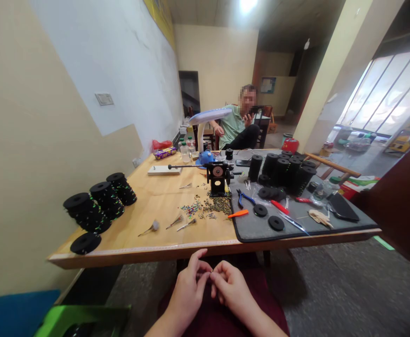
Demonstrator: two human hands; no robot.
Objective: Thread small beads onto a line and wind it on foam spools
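My left hand (192, 286) and my right hand (230, 286) meet in front of the table edge, above my lap. Thumb and fingers of each are pinched together at the fingertips, around something too small to make out. Beyond them on the wooden table (138, 238) lie small feathered pieces (153, 226), a scatter of colored beads (191, 208) and a heap of brassy beads (221, 204). Behind the beads stands a black hand-cranked device (218, 178) with a round dial. An orange-handled tool (238, 214) rests on the grey mat's left edge.
Stacks of black foam spools (101, 196) stand at left, more spools (284, 171) at right on the grey mat (254, 229). Blue-handled pliers (245, 198), tweezers (294, 223) and a phone (343, 207) lie there. A desk lamp (201, 135) rises behind; a person (238, 124) sits beyond.
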